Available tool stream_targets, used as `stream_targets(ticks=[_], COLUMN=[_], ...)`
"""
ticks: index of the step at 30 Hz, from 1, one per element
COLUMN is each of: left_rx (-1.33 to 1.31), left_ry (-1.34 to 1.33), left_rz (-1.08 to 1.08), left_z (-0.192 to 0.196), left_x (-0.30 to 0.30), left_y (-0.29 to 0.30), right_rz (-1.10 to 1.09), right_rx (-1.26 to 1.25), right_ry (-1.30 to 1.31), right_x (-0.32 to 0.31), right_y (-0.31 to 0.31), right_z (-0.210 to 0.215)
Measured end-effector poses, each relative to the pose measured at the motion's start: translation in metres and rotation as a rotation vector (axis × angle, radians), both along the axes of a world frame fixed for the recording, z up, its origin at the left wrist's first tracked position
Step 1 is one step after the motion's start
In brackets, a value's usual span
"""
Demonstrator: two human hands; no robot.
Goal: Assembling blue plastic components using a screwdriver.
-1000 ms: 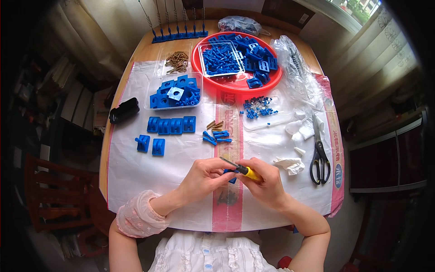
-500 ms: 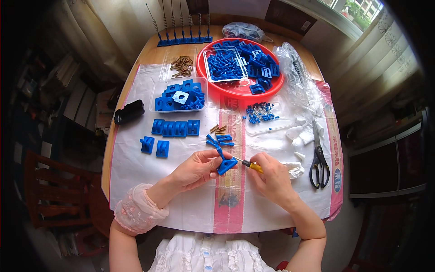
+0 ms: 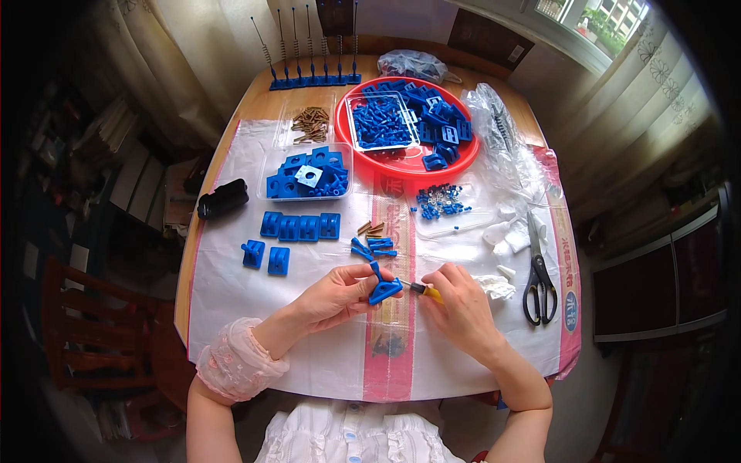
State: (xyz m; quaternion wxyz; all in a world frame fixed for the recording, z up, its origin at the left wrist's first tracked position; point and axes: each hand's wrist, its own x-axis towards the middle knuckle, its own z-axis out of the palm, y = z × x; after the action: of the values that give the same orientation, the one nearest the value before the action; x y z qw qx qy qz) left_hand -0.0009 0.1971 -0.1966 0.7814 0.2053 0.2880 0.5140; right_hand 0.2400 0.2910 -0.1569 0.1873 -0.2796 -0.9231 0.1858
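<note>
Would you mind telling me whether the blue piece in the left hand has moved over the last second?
Yes: the blue piece has moved up the table toward the red tray.

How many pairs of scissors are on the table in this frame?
1. The black-handled scissors lie on the plastic sheet to the right of the right hand, blades pointing away from the person. Others could be hidden under the clear bags.

round wooden table (image 3: 231, 131) under a white plastic sheet (image 3: 231, 285)

Bare sheet (image 3: 231, 309) left of hands, scissors (image 3: 538, 282) blocking right
</note>
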Motion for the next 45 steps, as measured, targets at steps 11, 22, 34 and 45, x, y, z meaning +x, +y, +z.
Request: stream_targets(ticks=[11, 22, 34, 45], left_rx=[-0.014, -0.01, -0.037, -0.022], left_ry=[0.05, 0.022, 0.059, 0.049], left_rz=[-0.194, -0.236, -0.245, -0.24], left_z=[0.005, -0.003, 0.001, 0.001], left_x=[0.003, 0.003, 0.005, 0.005], left_y=[-0.003, -0.005, -0.004, -0.004], right_rz=[0.115, 0.365, 0.333, 0.32], right_rx=[-0.355, -0.694, -0.675, -0.686], right_ry=[0.244, 0.034, 0.072, 0.065], right_x=[-0.004, -0.052, -0.053, -0.052], right_y=[-0.002, 0.019, 0.018, 0.017], right_z=[0.052, 0.051, 0.041, 0.044])
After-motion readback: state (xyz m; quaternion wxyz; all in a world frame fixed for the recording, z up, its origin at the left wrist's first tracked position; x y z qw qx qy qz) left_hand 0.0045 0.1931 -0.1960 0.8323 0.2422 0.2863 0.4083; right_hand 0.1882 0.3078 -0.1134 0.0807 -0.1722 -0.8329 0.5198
